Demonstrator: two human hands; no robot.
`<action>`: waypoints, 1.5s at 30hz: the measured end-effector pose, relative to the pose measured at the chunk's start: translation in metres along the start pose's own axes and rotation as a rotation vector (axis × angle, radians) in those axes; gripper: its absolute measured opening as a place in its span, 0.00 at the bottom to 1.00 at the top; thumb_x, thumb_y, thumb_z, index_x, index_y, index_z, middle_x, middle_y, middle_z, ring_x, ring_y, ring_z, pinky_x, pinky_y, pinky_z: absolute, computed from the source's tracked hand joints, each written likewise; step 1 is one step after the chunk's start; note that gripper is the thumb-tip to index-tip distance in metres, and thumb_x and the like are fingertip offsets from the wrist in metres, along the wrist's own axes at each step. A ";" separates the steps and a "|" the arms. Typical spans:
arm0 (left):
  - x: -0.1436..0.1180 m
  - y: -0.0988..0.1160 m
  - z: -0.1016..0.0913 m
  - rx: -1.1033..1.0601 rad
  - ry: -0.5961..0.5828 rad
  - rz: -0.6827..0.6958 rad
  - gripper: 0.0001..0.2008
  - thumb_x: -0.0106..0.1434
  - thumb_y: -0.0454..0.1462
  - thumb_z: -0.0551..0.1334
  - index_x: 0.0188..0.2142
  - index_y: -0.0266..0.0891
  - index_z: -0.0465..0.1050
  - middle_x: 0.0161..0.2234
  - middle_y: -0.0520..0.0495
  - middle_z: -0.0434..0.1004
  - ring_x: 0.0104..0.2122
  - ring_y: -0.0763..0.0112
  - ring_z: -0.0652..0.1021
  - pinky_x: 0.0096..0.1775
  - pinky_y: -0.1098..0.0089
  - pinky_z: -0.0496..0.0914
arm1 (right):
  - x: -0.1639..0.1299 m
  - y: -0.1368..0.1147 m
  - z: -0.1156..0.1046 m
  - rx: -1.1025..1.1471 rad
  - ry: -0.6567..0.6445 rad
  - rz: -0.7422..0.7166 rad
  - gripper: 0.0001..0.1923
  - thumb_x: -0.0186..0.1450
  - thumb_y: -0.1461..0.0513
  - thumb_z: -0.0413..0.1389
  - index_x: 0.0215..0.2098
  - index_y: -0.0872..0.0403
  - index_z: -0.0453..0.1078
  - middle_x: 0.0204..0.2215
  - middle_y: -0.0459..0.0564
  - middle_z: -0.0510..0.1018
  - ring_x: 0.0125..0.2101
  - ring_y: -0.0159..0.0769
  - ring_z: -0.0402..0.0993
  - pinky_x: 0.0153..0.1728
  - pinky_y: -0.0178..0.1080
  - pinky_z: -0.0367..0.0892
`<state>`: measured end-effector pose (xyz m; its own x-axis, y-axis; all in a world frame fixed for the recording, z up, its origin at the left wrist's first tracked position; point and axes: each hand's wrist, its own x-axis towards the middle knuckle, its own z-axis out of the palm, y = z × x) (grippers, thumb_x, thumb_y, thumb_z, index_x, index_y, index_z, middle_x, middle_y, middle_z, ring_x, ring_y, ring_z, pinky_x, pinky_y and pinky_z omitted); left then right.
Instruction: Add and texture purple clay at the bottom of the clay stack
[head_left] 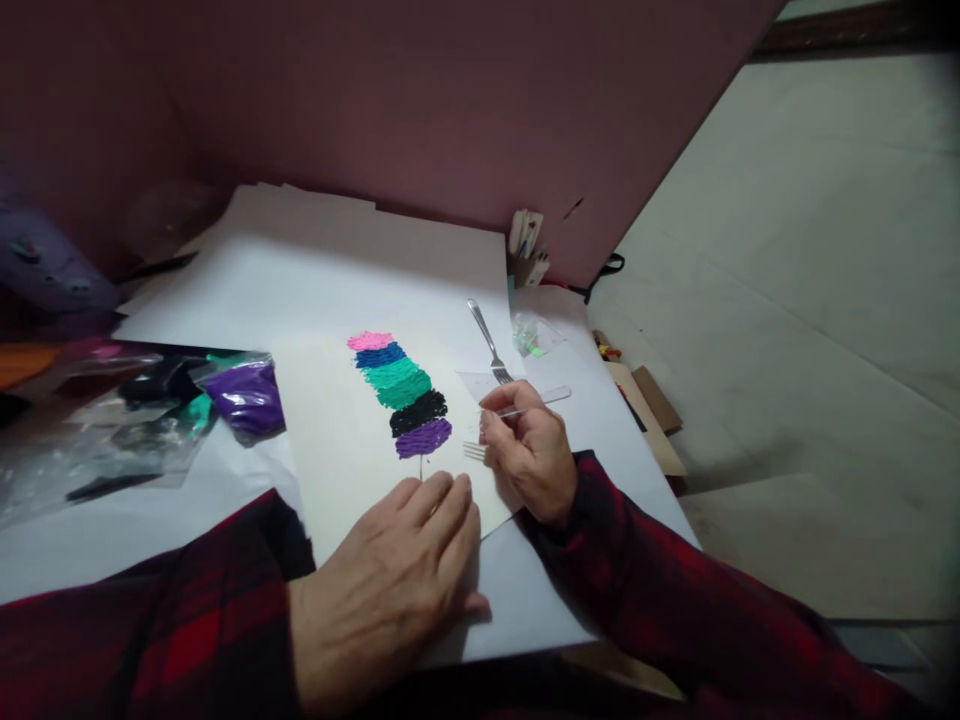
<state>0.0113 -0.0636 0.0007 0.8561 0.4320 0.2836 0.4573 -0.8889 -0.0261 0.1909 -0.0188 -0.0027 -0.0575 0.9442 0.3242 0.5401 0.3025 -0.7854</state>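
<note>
A cream sheet (345,500) carries a slanting row of textured clay patches in pink, blue, teal, black and purple (424,438). My left hand (405,570) rests over the sheet's near part, fingers side by side and extended, thumb apart. A thin dark line (421,467) shows just beyond its fingers. My right hand (532,450) is closed beside the sheet's right edge, pinching a fork (474,452) whose tines point left; its handle is hidden in the hand. Behind those fingers a slim clear-looking handle (555,395) sticks out. A second metal fork (484,330) lies farther back, tines toward me.
Large white sheets (360,250) cover the table's back. On the left are plastic bags and a bagged purple clay lump (244,395). A pen holder (527,245) stands against the pink wall, near a small clear bag (534,335). Cardboard (652,400) sits beyond the right edge.
</note>
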 end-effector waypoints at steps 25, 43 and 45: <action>0.007 -0.004 0.007 -0.032 0.012 0.018 0.14 0.64 0.26 0.50 0.44 0.28 0.72 0.45 0.34 0.74 0.41 0.55 0.73 0.39 0.57 0.70 | 0.020 0.006 0.000 0.116 -0.312 0.044 0.08 0.66 0.60 0.49 0.30 0.55 0.62 0.19 0.41 0.71 0.18 0.26 0.65 0.22 0.31 0.61; 0.003 -0.001 0.010 0.041 0.130 -0.025 0.16 0.64 0.28 0.50 0.44 0.31 0.75 0.49 0.37 0.76 0.46 0.55 0.75 0.47 0.58 0.67 | 0.029 0.005 -0.005 -0.048 -0.336 0.106 0.08 0.65 0.65 0.48 0.28 0.54 0.61 0.18 0.41 0.71 0.21 0.28 0.69 0.27 0.32 0.63; 0.003 -0.001 0.010 0.036 0.137 -0.015 0.17 0.64 0.28 0.49 0.44 0.31 0.75 0.49 0.37 0.76 0.46 0.55 0.75 0.47 0.58 0.67 | 0.028 0.006 -0.004 0.011 -0.289 0.132 0.07 0.66 0.63 0.48 0.29 0.54 0.60 0.17 0.40 0.70 0.19 0.27 0.68 0.25 0.32 0.62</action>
<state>0.0155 -0.0599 -0.0081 0.8093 0.4184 0.4122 0.4802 -0.8755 -0.0542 0.1963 0.0088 0.0034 -0.2252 0.9726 0.0571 0.5495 0.1752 -0.8169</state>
